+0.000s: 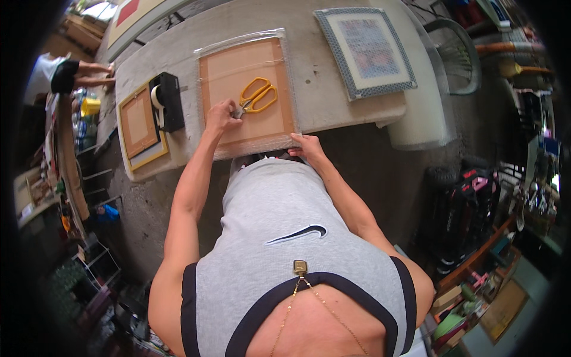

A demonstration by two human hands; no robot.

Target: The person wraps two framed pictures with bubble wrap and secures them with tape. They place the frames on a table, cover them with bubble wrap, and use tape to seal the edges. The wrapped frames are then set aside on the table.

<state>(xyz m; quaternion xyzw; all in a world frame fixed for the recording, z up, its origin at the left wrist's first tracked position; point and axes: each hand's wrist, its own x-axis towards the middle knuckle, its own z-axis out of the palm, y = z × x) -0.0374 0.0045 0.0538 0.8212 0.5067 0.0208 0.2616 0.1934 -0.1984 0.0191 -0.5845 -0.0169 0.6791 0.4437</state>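
Observation:
A picture frame wrapped in clear bubble wrap (217,77) lies back side up at the table's front edge, its brown backing showing through. Yellow-handled scissors (260,98) rest on it, their blades pointing toward my left hand (222,116). The fingers of that hand are closed around the blade end, partly hiding it. My right hand (308,148) pinches the frame's near right corner, thumb on top and the other fingers at or under the edge.
On the left of the table (309,107) are a black tape dispenser (172,101) and a gold-edged frame (162,152). A bubble-wrapped picture (367,50) lies at the right, beside a bubble wrap roll (419,122). A chair (470,59) stands beyond; another person (65,74) is far left.

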